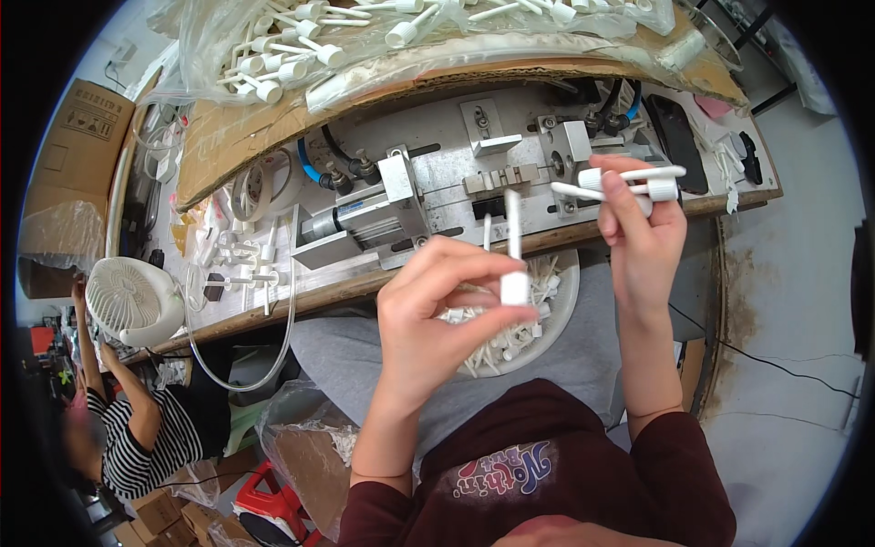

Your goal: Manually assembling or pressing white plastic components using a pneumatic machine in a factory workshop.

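Note:
My left hand (437,314) pinches a white ribbed cap with a long stem (515,286) between thumb and fingers, its stem pointing up. A second thin white stem (488,233) shows beside it, partly hidden by the fingers. My right hand (645,242) grips several more capped stems (663,190), lying crosswise with caps facing both ways. Beyond both hands stands a metal clamping jig (501,180), with nothing seen in its slotted block. Below my left hand, a white bowl (567,314) on my lap holds many such pieces and is partly covered by that hand.
A cardboard shelf (538,66) piled with loose capped stems (273,68) overhangs the bench. A pneumatic cylinder (351,219) sits left of the jig; a dark phone (673,141) lies right. A fan (132,301) and a clear tube loop (239,387) are left. A person in stripes (150,442) works nearby.

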The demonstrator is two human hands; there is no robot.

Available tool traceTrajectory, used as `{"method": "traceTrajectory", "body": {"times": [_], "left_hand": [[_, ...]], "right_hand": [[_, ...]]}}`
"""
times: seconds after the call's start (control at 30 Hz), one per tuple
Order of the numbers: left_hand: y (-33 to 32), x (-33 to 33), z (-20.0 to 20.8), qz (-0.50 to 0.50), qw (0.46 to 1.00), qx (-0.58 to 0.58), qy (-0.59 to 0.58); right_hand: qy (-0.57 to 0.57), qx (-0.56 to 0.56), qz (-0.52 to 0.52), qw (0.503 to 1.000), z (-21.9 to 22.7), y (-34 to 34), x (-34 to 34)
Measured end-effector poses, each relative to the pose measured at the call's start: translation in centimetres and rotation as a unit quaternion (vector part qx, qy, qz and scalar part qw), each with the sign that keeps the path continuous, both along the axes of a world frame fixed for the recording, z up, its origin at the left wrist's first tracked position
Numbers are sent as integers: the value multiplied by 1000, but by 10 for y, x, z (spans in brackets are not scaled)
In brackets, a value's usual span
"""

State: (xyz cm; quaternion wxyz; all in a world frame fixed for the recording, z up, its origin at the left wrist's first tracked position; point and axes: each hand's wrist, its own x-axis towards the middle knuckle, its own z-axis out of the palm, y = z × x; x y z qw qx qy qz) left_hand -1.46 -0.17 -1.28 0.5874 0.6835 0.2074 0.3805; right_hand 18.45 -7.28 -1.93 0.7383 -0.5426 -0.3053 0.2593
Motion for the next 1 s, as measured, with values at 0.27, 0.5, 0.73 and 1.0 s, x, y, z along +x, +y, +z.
{"method": "traceTrajectory", "body": {"times": [0.27, 0.5, 0.73, 1.0], "left_hand": [[12, 25, -37, 158, 862, 423, 229], [21, 30, -30, 147, 854, 426, 259], [19, 25, -24, 92, 914, 339, 205], [2, 17, -11, 45, 951, 296, 81]], "right_hand": [[121, -49, 122, 984, -7, -8, -3], [145, -97, 160, 972, -3, -11, -4], [105, -122, 144, 976, -10, -12, -3], [161, -90, 168, 968, -14, -8, -11]]}}
